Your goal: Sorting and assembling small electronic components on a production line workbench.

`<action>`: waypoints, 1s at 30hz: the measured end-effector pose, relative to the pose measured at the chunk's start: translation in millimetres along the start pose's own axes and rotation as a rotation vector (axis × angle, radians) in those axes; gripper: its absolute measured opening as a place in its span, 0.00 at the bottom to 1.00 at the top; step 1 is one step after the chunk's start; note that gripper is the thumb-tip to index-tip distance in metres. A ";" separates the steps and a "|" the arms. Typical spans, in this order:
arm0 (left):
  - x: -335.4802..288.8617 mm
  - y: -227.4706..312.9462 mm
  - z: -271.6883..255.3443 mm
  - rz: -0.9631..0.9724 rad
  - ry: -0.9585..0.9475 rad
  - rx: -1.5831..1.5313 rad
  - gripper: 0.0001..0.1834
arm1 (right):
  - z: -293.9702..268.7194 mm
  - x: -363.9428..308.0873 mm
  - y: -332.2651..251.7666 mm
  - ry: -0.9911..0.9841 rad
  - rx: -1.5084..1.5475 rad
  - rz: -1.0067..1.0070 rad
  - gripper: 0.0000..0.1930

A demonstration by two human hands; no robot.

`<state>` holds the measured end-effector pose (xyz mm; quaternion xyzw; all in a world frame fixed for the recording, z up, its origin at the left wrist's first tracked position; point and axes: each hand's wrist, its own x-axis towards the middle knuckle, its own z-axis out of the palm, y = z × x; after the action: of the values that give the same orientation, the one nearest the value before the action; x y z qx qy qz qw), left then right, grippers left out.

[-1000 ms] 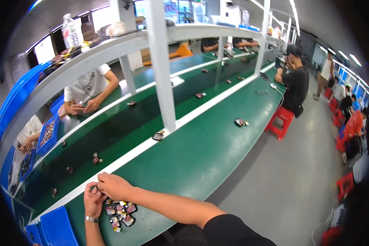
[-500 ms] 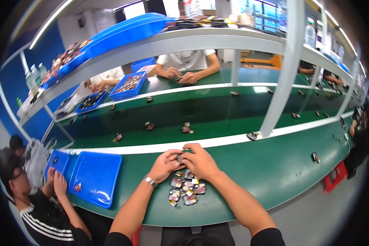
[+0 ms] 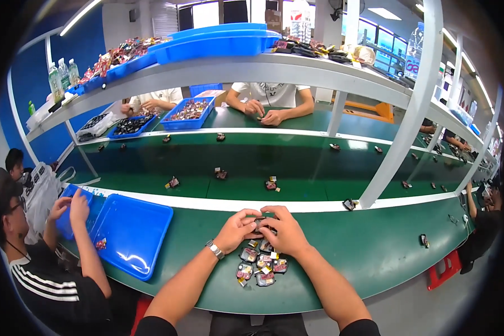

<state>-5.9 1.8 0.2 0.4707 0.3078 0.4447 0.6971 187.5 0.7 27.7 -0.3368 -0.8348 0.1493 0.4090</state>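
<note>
Your left hand (image 3: 236, 228) and right hand (image 3: 285, 231) meet, fingers clamped together on a small dark part (image 3: 259, 222) above a cluster of glossy parts (image 3: 259, 264) on the smooth green tabletop (image 3: 364, 252); a blue plastic tray (image 3: 131, 234) lies left.

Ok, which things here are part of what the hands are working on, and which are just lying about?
In hand:
- left hand and right hand, together on a small dark part
- cluster of small parts on the green bench just below them

Lying about:
- blue tray
- scattered parts on the conveyor
- blue bin of parts
- bottles on the shelf
</note>
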 end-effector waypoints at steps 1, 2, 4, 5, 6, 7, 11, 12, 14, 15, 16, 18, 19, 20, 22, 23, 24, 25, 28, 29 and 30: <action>0.3 -0.2 -0.6 -0.002 0.004 0.024 0.14 | 1.7 -0.7 0.7 0.013 -0.008 -0.008 0.04; 0.8 -1.5 -1.6 -0.004 0.009 0.049 0.13 | 2.8 -1.5 1.8 0.026 -0.017 -0.015 0.04; -0.1 -4.0 -5.2 0.020 0.021 0.038 0.09 | 3.5 -1.7 -0.4 0.018 0.013 0.013 0.04; -1.1 -4.9 -6.7 0.037 0.003 0.026 0.08 | 4.5 -2.0 -0.1 0.021 0.064 0.031 0.04; -1.0 -5.1 -6.1 0.051 -0.017 0.013 0.08 | 4.5 -3.0 1.3 0.022 0.113 0.051 0.04; -0.5 -5.1 -5.2 0.046 -0.012 0.020 0.07 | 3.9 -4.5 3.6 -0.004 0.134 0.093 0.05; 0.1 -3.6 -2.6 0.069 -0.020 0.099 0.05 | 4.2 -6.5 10.8 -0.015 0.213 0.148 0.05; 0.0 -3.2 -3.3 0.069 -0.021 0.101 0.05 | 4.0 -5.9 10.5 -0.031 0.224 0.161 0.05; -0.1 -4.4 -5.4 0.057 -0.008 0.095 0.05 | 2.5 -4.6 9.7 -0.044 0.236 0.175 0.05; 0.3 -4.5 -6.1 0.057 -0.008 0.097 0.05 | 0.3 -3.2 8.6 -0.062 0.262 0.171 0.05; 0.6 -4.7 -6.7 0.035 0.000 0.112 0.05 | -1.3 -2.5 7.5 -0.080 0.289 0.167 0.05; 0.9 -5.2 -5.5 0.012 0.006 0.130 0.06 | -2.1 -3.3 6.7 -0.068 0.217 0.128 0.05; 0.9 -5.5 -2.9 0.029 0.001 0.124 0.07 | -2.3 -3.8 6.5 -0.058 0.144 0.088 0.05; 1.1 -5.1 -1.3 0.046 -0.005 0.118 0.08 | -1.6 -4.0 5.4 -0.055 0.145 0.088 0.05; 0.6 -4.9 -1.0 0.035 0.009 0.126 0.10 | 2.1 -4.9 0.6 -0.004 0.027 0.064 0.04; 0.6 -5.0 -1.3 0.049 0.007 0.080 0.11 | 3.1 -4.5 -1.1 -0.001 0.027 0.065 0.04; 0.6 -4.8 -1.9 0.063 0.005 0.034 0.11 | 4.2 -3.5 -2.4 0.039 0.010 0.041 0.05; 0.4 -4.9 -2.3 0.063 0.004 0.037 0.11 | 5.3 -2.5 -3.3 0.079 -0.006 0.017 0.05; 1.2 -7.0 -1.8 0.054 0.017 0.010 0.11 | 9.4 -3.9 -0.5 0.098 -0.027 -0.007 0.06; 1.8 -7.5 -1.4 0.054 0.019 -0.001 0.11 | 9.0 -4.2 -0.5 0.118 -0.039 -0.023 0.07; 1.0 -7.6 -1.9 0.054 0.024 -0.011 0.11 | 10.5 -4.1 -1.2 0.121 -0.039 -0.023 0.07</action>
<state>-4.6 2.2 -7.5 0.4696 0.3007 0.4706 0.6838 180.5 -2.7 19.4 -0.3435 -0.8151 0.1074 0.4539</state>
